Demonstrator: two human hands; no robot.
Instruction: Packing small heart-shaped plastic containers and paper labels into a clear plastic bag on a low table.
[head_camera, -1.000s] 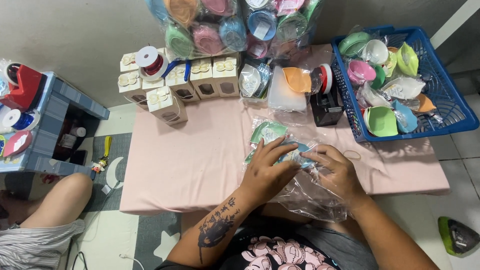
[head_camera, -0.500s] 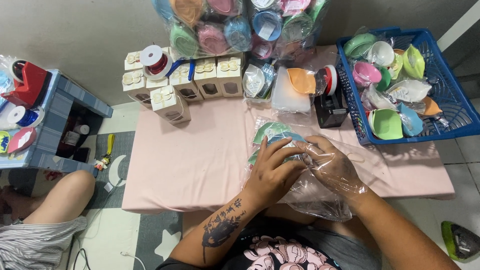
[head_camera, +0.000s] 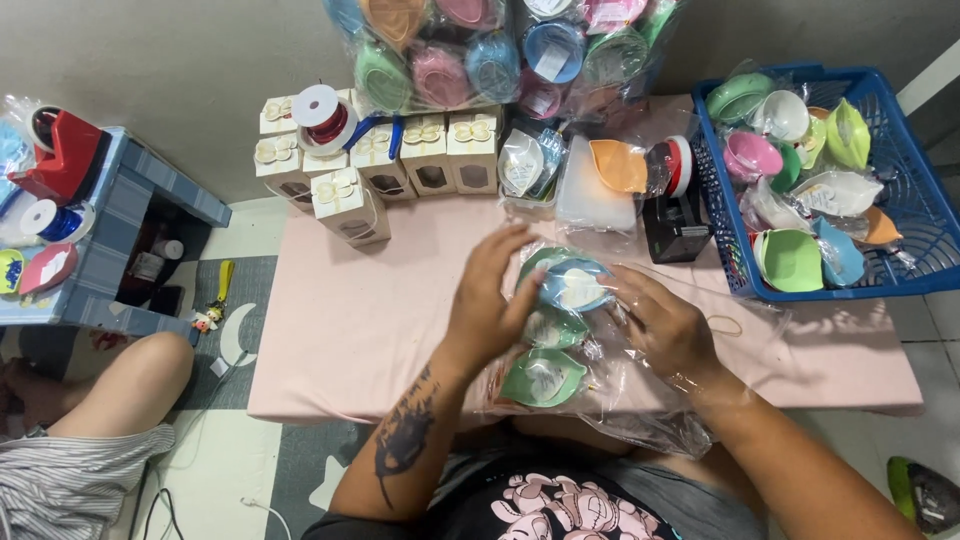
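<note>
The left hand (head_camera: 490, 300) lies flat with fingers spread against the left side of a clear plastic bag (head_camera: 600, 370), its tattooed forearm angling up from the near edge of the pink table (head_camera: 370, 320). The right hand (head_camera: 665, 330) sits inside the crinkled, glossy film, fingers curled loosely; whether it pinches anything I cannot tell. The bag lies at the table's near edge, its long axis running toward the person, with its far end away from them. Inside are smooth leaf-shaped dishes: a blue dish (head_camera: 575, 285) and two green dishes (head_camera: 545, 375). A blue basket (head_camera: 910, 200) of similar dishes stands at the far right corner.
</note>
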